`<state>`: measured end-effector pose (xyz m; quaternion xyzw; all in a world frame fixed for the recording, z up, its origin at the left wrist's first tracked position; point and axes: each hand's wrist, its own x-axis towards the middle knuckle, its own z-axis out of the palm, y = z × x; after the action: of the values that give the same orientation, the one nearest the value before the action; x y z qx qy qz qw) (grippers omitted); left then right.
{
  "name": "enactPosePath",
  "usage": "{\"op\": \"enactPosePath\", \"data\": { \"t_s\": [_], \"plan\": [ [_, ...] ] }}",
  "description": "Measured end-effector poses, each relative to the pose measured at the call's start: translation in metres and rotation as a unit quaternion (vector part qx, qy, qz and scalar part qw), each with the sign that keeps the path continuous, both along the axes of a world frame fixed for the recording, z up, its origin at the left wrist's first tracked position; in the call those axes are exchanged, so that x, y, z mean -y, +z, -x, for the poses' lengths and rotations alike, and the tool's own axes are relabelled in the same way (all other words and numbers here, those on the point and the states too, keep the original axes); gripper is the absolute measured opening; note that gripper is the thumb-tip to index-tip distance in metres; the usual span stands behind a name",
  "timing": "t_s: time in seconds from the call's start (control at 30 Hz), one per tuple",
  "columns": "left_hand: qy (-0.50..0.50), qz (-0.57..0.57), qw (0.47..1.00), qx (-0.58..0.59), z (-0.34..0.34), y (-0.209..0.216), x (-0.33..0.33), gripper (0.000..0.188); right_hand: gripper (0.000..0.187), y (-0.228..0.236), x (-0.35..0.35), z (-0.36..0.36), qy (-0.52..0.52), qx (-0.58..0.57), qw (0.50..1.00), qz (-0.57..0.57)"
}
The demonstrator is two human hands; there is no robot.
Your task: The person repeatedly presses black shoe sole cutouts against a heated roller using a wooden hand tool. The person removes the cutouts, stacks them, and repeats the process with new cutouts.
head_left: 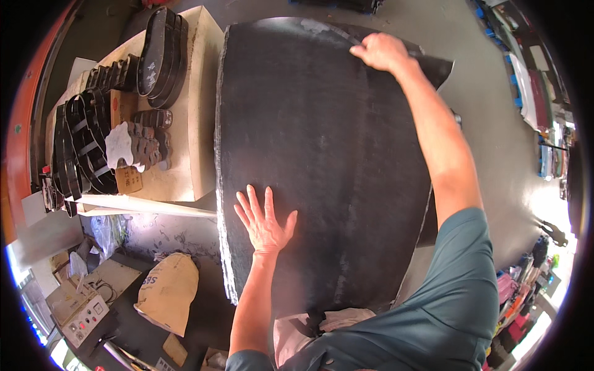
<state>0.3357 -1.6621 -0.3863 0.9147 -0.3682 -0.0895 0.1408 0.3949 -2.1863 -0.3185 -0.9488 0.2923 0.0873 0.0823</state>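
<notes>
A large black sheet (322, 136) with a dull surface and pale, ragged side edges fills the middle of the view. My left hand (265, 226) lies flat on its near left part, fingers spread and holding nothing. Stretched out to the far right end of the sheet, my right hand (382, 52) is closed. A thin dark strip runs leftward from its fingers along the sheet's far edge; whether this is a tool or the sheet's own edge, I cannot tell. Beyond that hand, a dark pointed corner (438, 69) of the sheet sticks out.
Left of the sheet, a pale table (192, 142) carries black oval loop-shaped pieces (162, 59), stacked grey wavy-edged pieces (127, 147) and a cardboard box (129, 179). Below stand a beige sack (168, 290) and a control box (86, 318) with buttons. Shelves line the far right.
</notes>
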Motion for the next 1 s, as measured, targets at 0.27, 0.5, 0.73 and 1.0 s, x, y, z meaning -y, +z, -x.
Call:
{"op": "enactPosePath", "data": {
  "t_s": [0.27, 0.5, 0.73, 1.0],
  "plan": [
    [0.029, 0.127, 0.99, 0.055, 0.003, -0.042, -0.02, 0.086, 0.03, 0.008, -0.271, 0.228, 0.1, 0.096, 0.98, -0.143],
    [0.027, 0.472, 0.861, -0.187, -0.029, -0.024, -0.107, 0.029, 0.03, 0.128, -0.449, 0.412, 0.187, 0.162, 0.943, -0.221],
    [-0.034, 0.607, 0.769, -0.196, -0.009, 0.089, -0.242, 0.011, 0.049, 0.246, -0.593, 0.477, 0.341, 0.183, 0.871, -0.303],
    [0.129, 0.552, 0.744, -0.353, 0.245, 0.098, -0.528, 0.021, 0.046, 0.346, -0.761, 0.504, 0.449, 0.031, 0.711, -0.541]
  ]
}}
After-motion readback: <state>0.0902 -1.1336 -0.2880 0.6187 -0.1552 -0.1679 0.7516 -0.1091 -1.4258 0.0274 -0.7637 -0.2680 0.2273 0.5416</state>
